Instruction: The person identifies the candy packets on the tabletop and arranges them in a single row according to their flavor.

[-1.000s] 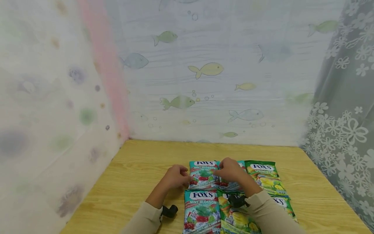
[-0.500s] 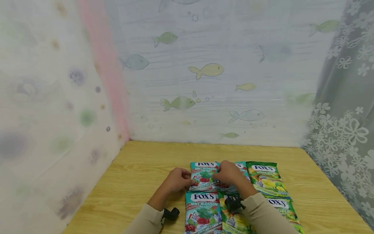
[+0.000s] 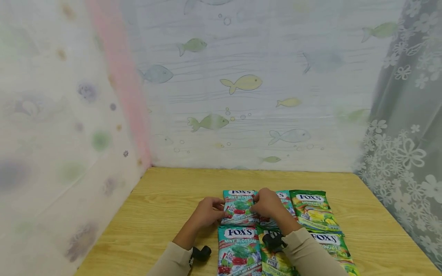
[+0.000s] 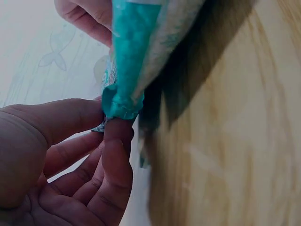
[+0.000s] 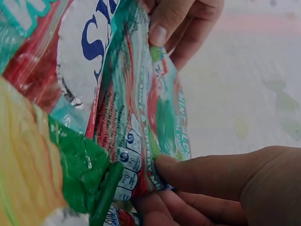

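Observation:
Both hands hold a teal Fox's Mint Blossom candy bag [image 3: 239,209] at the back left of a group of bags. My left hand [image 3: 207,211] pinches its left side; in the left wrist view the thumb and fingers close on the crimped teal corner [image 4: 123,106]. At the opposite side, my right hand [image 3: 269,205] pinches the lower right corner between thumb and fingers, as the right wrist view shows. A second teal candy bag [image 3: 284,197] lies partly hidden behind the right hand. In front lies another Mint Blossom candy bag [image 3: 239,249].
A green Springtea candy bag [image 3: 312,209] lies at the back right. Two more green bags fill the front row, one [image 3: 272,264] partly under the right forearm, the other [image 3: 331,245] beside it. The wooden table [image 3: 172,184] meets a fish-patterned curtain [image 3: 241,115] behind.
The right hand has shifted slightly left and down along the bag's right side. The left fingers have come in closer on its left edge. The other bags lie as before.

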A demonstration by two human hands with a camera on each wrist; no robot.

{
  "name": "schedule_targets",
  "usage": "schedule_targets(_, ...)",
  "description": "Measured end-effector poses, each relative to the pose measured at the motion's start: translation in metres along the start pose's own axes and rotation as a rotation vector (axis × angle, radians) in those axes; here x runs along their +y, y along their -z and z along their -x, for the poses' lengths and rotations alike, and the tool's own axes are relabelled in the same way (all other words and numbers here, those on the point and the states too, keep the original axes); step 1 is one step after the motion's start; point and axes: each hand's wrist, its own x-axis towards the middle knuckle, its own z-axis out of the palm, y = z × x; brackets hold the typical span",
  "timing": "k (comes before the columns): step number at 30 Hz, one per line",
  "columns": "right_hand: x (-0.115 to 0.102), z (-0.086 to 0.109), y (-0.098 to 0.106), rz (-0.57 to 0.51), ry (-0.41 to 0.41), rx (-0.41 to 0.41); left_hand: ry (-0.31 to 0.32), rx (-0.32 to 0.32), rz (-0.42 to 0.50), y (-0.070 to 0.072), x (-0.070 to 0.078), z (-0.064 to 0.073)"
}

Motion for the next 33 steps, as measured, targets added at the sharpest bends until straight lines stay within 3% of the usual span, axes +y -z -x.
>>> schedule_targets(24,-0.027,-0.013,-0.013,-0.124,0.002,0.088,-0.043,0.107,0.020,0.035,0.000,-0.004)
schedule_targets(33,-0.040,-0.024,-0.025,-0.190,0.029,0.161,-0.043,0.223,-0.012,0.051,0.001,0.000)
